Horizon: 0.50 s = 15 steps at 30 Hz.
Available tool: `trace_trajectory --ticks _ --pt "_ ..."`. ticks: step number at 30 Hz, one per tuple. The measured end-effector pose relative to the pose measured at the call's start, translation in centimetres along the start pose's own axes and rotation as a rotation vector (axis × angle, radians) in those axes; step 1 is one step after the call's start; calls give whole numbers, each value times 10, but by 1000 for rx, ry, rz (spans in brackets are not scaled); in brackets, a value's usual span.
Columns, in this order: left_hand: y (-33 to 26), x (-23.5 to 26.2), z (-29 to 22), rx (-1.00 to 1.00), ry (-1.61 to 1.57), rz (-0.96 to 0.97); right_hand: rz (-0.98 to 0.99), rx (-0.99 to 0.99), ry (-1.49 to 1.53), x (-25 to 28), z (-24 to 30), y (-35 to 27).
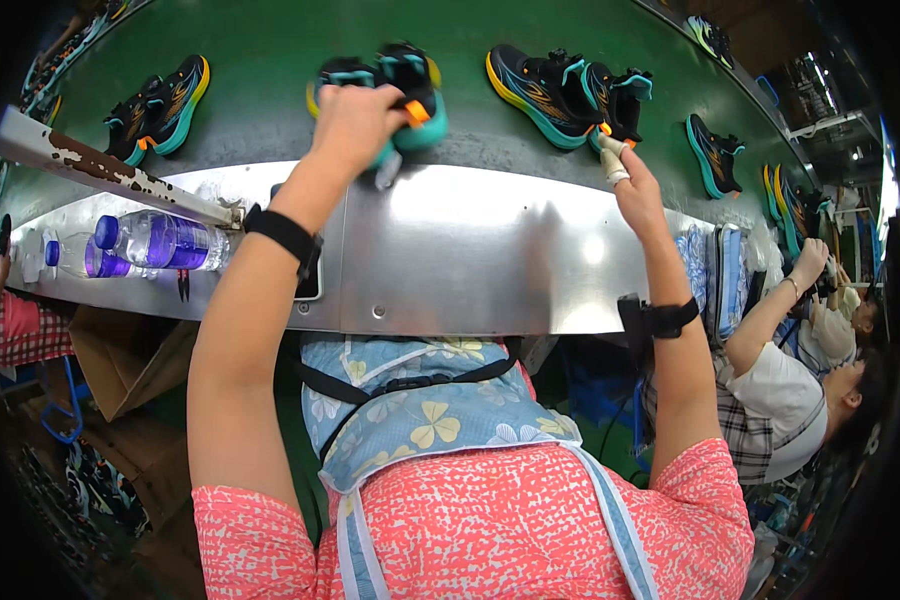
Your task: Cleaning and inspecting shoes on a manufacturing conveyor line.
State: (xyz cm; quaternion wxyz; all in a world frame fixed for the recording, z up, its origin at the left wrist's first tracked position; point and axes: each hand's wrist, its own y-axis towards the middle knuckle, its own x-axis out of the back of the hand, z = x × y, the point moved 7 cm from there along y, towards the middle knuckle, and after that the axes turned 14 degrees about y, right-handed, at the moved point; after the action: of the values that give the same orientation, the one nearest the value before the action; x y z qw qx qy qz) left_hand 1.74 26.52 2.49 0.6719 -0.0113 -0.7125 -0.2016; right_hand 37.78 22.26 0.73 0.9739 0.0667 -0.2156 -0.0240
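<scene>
My left hand (355, 125) is closed on a pair of black running shoes (415, 85) with teal soles and orange heel tabs. The shoes are slightly blurred, and the fingers partly cover them. To the right, the fingers of my right hand (632, 185), wrapped in pale coverings, close at the orange heel tab of another running shoe (620, 100). Its mate (540, 90), with a yellow and teal sole, lies against it on the green belt (460, 25).
A further shoe pair (165, 105) sits on the left, and a single shoe (712, 155) on the right. Beside my left forearm are a rusty white metal bar (110, 170) and purple-labelled bottles (160, 240) on the metal ledge (450, 260). A co-worker (785, 390) works at the right.
</scene>
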Motion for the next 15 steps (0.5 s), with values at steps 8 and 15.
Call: trace_trajectory --ticks 8,15 --pt "-92 107 -147 -655 -1340 341 10 121 -646 -3 -15 59" --pt "-164 188 -192 -892 -1633 302 81 53 -499 -18 -33 83"
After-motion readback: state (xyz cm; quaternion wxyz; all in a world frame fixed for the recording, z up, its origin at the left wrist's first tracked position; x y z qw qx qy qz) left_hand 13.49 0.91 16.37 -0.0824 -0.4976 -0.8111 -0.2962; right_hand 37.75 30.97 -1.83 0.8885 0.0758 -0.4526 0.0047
